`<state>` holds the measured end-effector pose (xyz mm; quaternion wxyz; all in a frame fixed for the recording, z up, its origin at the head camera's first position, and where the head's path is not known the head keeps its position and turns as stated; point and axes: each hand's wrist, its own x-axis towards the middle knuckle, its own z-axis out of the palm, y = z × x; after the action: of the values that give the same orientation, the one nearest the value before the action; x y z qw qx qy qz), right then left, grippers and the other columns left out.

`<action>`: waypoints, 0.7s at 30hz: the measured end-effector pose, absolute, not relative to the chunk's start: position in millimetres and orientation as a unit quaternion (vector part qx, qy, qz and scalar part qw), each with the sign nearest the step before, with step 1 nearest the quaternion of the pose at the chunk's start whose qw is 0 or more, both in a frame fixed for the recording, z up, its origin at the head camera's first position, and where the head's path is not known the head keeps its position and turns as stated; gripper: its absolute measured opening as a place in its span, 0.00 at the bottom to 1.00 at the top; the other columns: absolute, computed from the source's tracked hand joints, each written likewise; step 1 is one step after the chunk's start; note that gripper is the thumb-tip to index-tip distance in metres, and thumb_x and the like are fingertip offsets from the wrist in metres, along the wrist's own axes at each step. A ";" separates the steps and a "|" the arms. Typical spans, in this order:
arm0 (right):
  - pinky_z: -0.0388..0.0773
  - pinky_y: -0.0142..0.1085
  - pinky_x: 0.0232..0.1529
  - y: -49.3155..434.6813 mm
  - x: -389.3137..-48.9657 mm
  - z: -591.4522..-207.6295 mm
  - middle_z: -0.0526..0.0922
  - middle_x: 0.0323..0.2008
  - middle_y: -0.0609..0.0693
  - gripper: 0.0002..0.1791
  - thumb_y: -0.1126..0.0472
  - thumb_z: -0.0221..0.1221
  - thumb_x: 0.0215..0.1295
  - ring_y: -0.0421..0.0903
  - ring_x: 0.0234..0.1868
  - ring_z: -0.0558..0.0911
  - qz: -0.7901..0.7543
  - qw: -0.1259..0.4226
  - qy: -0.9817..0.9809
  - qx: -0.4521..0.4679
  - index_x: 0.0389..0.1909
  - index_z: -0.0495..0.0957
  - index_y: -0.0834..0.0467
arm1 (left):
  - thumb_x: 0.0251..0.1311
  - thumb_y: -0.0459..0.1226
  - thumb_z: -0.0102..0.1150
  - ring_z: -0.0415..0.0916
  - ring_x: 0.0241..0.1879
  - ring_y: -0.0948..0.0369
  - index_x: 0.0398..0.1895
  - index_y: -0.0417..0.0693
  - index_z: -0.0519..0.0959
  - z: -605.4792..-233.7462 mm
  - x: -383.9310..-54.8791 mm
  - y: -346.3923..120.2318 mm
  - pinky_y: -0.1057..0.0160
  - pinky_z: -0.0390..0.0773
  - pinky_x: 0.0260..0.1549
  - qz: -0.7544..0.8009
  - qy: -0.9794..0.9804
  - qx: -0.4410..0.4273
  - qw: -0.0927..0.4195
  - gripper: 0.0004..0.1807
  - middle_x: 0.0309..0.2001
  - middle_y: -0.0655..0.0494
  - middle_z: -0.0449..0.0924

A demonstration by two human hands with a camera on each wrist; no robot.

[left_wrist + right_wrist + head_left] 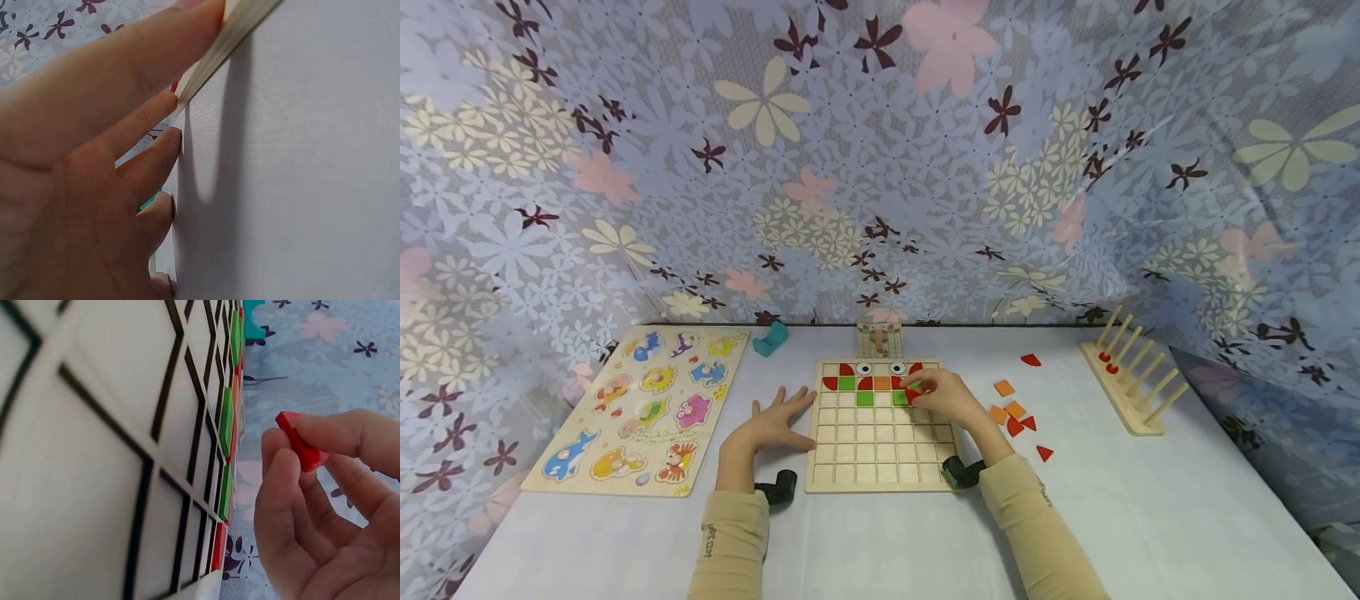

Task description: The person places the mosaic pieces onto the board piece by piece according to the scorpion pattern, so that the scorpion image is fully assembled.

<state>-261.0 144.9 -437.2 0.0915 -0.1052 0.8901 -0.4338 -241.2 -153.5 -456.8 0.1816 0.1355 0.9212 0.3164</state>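
Observation:
A wooden grid board (pixel 865 475) lies in the middle of the table, with red, green, orange and eye-patterned tiles (pixel 865 398) in its upper rows. My right hand (pixel 951 398) is over the board's upper right part. Between thumb and fingers it pinches a small red piece (pixel 303 444), held apart from the board surface in the right wrist view. My left hand (pixel 769 429) lies at the board's left edge with its fingers spread. Its thumb (pixel 206 22) and index fingertip touch that edge.
Loose orange squares (pixel 1004 387) and red pieces (pixel 1045 452) lie to the right of the board. A small pattern card (pixel 880 342) stands behind it. Left is an animal puzzle (pixel 655 417) with a teal object (pixel 770 338) beside it; far right, a peg stand (pixel 1123 392).

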 end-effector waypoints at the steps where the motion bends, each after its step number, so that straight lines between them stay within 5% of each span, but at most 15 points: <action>1: 0.71 0.35 0.31 144.4 -260.7 -437.8 0.79 0.36 0.53 0.15 0.69 0.60 0.52 0.47 0.37 0.75 -0.431 0.090 0.891 -0.108 0.43 0.81 0.59 | 0.43 0.43 0.70 0.31 0.70 0.40 0.70 0.44 0.56 -456.6 -241.2 -153.4 0.31 0.23 0.58 0.316 0.921 0.135 0.182 0.49 0.71 0.44 0.48; 7: 0.72 0.33 0.28 140.5 -260.0 -442.4 0.79 0.27 0.50 0.06 0.67 0.63 0.52 0.45 0.29 0.75 -0.430 0.086 0.893 -0.102 0.32 0.80 0.60 | 0.42 0.43 0.70 0.31 0.70 0.40 0.69 0.44 0.56 -456.0 -240.5 -153.1 0.32 0.23 0.59 0.317 0.921 0.133 0.183 0.49 0.71 0.44 0.48; 21: 0.74 0.35 0.30 133.5 -262.8 -442.2 0.78 0.22 0.48 0.07 0.65 0.69 0.47 0.43 0.25 0.75 -0.365 0.112 0.921 -0.080 0.27 0.80 0.59 | 0.42 0.42 0.70 0.30 0.70 0.40 0.69 0.45 0.57 -456.0 -239.6 -151.8 0.32 0.23 0.59 0.319 0.921 0.123 0.184 0.49 0.71 0.44 0.48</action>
<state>-262.8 133.5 -442.2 0.1122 -0.0801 0.9208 -0.3649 -239.6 -151.8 -456.0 0.1843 0.1232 0.9213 0.3194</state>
